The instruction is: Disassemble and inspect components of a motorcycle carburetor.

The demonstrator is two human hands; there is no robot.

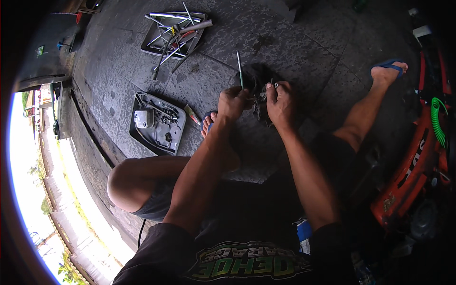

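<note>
My left hand (231, 102) is closed around the lower end of a slim rod (239, 68), silvery at the top and greenish below, which stands up out of the fist. Close to its right, my right hand (281, 105) pinches a small light metal piece (276, 85) between thumb and fingers. Between and just beneath both hands sits a dark, greasy mechanical part (261, 103); its shape is hard to make out in the shadow. A black cloth-like heap (259, 76) lies behind it on the floor.
On the dark tiled floor (223, 45), a tray (143, 47) of wrenches and other tools stands far left. Nearer, another tray (179, 137) holds engine parts. A small tube (192, 114) lies by my left foot. A red machine (403, 175) with a green coiled hose (438, 121) stands right.
</note>
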